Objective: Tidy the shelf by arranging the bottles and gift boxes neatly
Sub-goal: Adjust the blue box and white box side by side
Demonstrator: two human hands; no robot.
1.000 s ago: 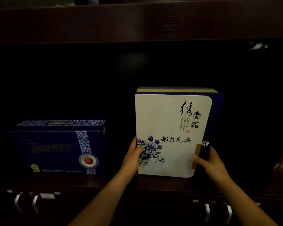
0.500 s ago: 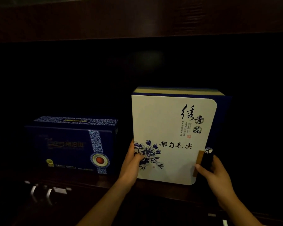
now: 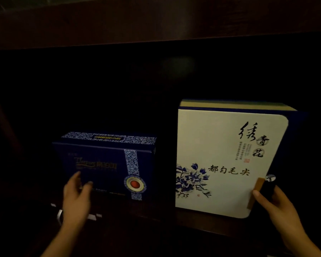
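The right hand (image 3: 274, 206) has its grip clamped on the white box (image 3: 220, 145). The left hand (image 3: 76, 197) is at the blue box (image 3: 104, 164) just beyond it — grip apart

— Where do your boxes stand?
— Both on the shelf (image 3: 161, 212); the low gift box (image 3: 104, 164) is on your left; the tall gift box (image 3: 220, 145) is upright on your right, with a gap between them.
— And your hands?
— Your left hand (image 3: 76, 197) is before the low gift box's lower left corner; your right hand (image 3: 274, 206) grips the tall gift box's lower right edge.

On the white gift box (image 3: 211, 141), "绣青花" and "都匀毛尖"; text on the blue box (image 3: 104, 156) unreadable.
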